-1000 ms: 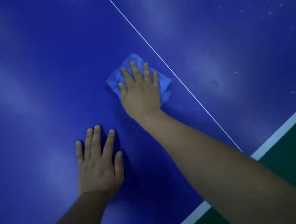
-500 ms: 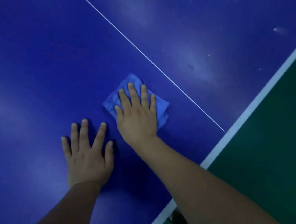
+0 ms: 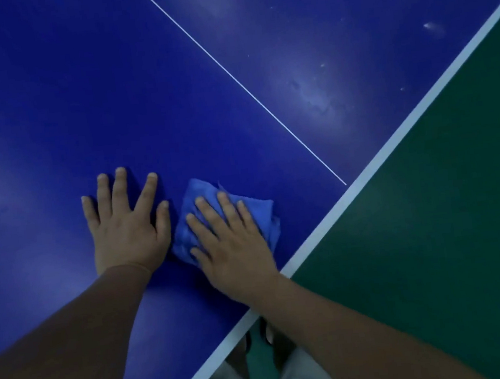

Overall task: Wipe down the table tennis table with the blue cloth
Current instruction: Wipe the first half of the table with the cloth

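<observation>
- Two bare hands lie on the table tennis table [image 3: 79, 99], both with straight fingers and gripping nothing.
- The right hand [image 3: 233, 246] presses flat on the blue cloth [image 3: 259, 214], palm down. Its fingers are stretched over the middle of the cloth and point away from the person.
- The blue cloth is bunched into a rough, crumpled pad on the blue tabletop. It shows beyond the fingertips and on both sides of the right hand.
- The cloth sits near the white edge band [image 3: 392, 143] of the table, to the left of where the thin white centre line [image 3: 240, 83] meets that band.
- The left hand [image 3: 126, 230] rests flat on the bare tabletop with fingers spread. Its thumb is just beside the left side of the cloth, and I cannot tell whether they touch.
- Pale specks and a cloudy smear [image 3: 313, 96] mark the tabletop on the far side of the centre line, well apart from the cloth.
- Dark green floor [image 3: 447, 230] lies past the table edge on the right.
- Light trouser legs [image 3: 299, 378] show below the edge at the bottom of the view.
</observation>
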Tool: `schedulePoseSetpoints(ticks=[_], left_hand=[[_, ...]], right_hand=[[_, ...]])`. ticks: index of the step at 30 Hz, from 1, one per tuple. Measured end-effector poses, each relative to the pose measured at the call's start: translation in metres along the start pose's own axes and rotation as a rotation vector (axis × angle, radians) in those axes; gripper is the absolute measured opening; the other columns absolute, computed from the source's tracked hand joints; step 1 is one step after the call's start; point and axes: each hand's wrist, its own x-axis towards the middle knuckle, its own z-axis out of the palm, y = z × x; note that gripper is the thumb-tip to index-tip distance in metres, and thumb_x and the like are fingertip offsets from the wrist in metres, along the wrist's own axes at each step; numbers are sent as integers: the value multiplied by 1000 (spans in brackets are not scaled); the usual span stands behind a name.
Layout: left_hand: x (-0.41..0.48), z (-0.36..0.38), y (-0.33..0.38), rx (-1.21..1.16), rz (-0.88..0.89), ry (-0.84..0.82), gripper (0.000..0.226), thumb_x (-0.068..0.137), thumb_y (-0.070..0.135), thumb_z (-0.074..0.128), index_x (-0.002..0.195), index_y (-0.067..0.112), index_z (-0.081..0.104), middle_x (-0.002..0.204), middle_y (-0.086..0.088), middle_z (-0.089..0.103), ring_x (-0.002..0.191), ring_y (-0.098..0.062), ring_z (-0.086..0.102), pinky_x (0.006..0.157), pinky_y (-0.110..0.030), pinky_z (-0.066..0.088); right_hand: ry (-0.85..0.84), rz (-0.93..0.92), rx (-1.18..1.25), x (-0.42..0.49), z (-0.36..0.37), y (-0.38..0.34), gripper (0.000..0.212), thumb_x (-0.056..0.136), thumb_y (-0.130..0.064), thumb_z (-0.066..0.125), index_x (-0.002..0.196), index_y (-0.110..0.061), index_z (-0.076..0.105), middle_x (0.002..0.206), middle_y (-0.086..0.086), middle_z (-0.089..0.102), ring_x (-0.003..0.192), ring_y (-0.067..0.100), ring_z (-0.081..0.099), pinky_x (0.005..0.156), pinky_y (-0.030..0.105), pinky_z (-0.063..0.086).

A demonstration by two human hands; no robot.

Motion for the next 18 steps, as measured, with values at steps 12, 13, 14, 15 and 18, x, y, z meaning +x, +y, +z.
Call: schedulePoseSetpoints(ticks=[12,13,14,15,18], left_hand=[[0,-5,-1,8,-21,-50,61,101,53,20,155,30,34,166,-13,18,155,-33,2,123,-59,0],[0,-6,-1,7,-21,-53,61,101,53,20,155,30,34,166,-13,18,155,-34,2,123,-59,0],[0,-6,0,7,-20,-59,61,101,53,20,155,30,34,166,-13,18,155,-34,2,123,-59,0],[0,-5,0,11,-23,-66,61,101,53,20,156,30,33,166,-13,17,155,-33,1,123,-59,-1],[1,-5,0,23,-25,-82,61,101,54,19,156,32,30,167,-12,15,155,-32,-1,123,-59,-2]], right_hand=[[6,127,-2,-31,-4,0,55,104,-46,31,154,-21,39,164,9,26,152,40,15,121,59,17],[-76,-110,-16,-48,-3,-4,54,104,-47,34,153,-24,40,165,7,25,153,38,13,121,58,15],[-102,-270,-16,-52,-4,16,53,104,-47,35,152,-25,41,164,7,27,152,38,15,121,58,16],[-63,-313,-25,-48,-6,47,52,104,-46,35,151,-25,41,162,8,32,151,41,20,120,59,19],[32,69,-130,-9,-25,140,54,104,-46,28,153,-23,35,161,11,33,148,43,25,115,63,27]])
